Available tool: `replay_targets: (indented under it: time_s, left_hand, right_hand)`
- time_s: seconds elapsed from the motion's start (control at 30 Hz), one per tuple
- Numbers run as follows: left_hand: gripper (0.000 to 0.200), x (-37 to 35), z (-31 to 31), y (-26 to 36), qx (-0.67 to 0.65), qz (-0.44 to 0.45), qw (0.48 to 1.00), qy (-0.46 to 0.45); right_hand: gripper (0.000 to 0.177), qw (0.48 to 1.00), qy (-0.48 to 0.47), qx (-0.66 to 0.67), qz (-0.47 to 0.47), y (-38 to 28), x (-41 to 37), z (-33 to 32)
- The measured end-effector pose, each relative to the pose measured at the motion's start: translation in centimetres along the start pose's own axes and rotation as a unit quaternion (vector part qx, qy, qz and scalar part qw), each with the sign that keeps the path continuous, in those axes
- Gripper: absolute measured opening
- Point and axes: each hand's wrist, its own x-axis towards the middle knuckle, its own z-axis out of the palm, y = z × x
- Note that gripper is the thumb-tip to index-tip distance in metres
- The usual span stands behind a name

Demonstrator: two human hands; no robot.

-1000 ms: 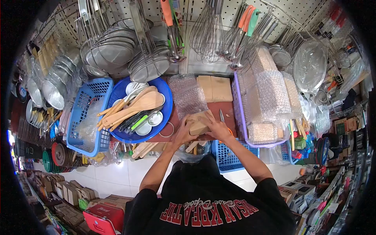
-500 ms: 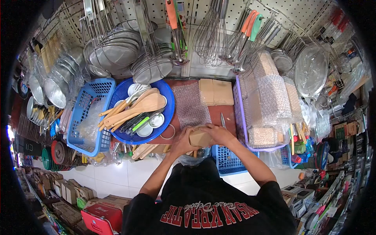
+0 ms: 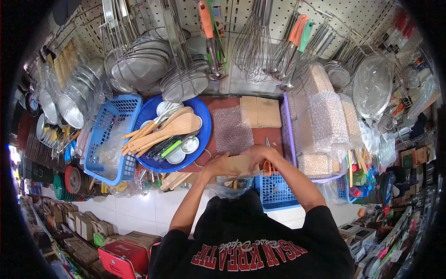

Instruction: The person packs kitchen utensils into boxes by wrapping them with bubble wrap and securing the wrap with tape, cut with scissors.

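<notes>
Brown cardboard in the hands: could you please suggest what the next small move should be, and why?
I would probably set the brown cardboard onto the bubble wrap sheet, since the left hand and right hand hold it and the sheet lies spread out just beyond.

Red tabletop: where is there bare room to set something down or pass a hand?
The red tabletop is bare behind the bubble wrap, between the blue bowl and flat cardboard, with a smaller patch beside the scissors. It is crowded at the front, where the left hand and right hand hold brown card.
</notes>
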Motion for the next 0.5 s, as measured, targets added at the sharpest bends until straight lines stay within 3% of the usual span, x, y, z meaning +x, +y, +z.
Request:
replay_targets:
  time_s: [0.07, 0.17, 0.27, 0.37, 0.5]
  left_hand:
    - [0.092, 0.0, -0.2, 0.1, 0.017, 0.009, 1.000, -0.006]
    - [0.081, -0.4, 1.7, -0.2, 0.086, 0.131, 0.978, 0.140]
    - [0.066, -2.0, 4.9, 2.0, 0.064, 0.152, 0.964, 0.208]
    - [0.062, -4.9, 7.5, 5.4, 0.221, 0.236, 0.920, 0.222]
    - [0.068, -5.9, 10.0, 5.9, 0.270, 0.186, 0.921, 0.208]
  right_hand:
    - [0.075, 0.999, -0.019, 0.037, -0.005, 0.6, 0.4, -0.1]
    - [0.077, 0.992, -0.088, -0.014, 0.092, -2.1, -0.8, -2.5]
    - [0.079, 0.994, -0.086, -0.028, 0.063, 0.1, 1.1, -1.9]
    - [0.078, 0.996, -0.052, 0.060, -0.041, 2.3, 2.0, -1.2]
    - [0.077, 0.989, -0.093, 0.107, -0.027, 2.3, 1.9, -2.2]
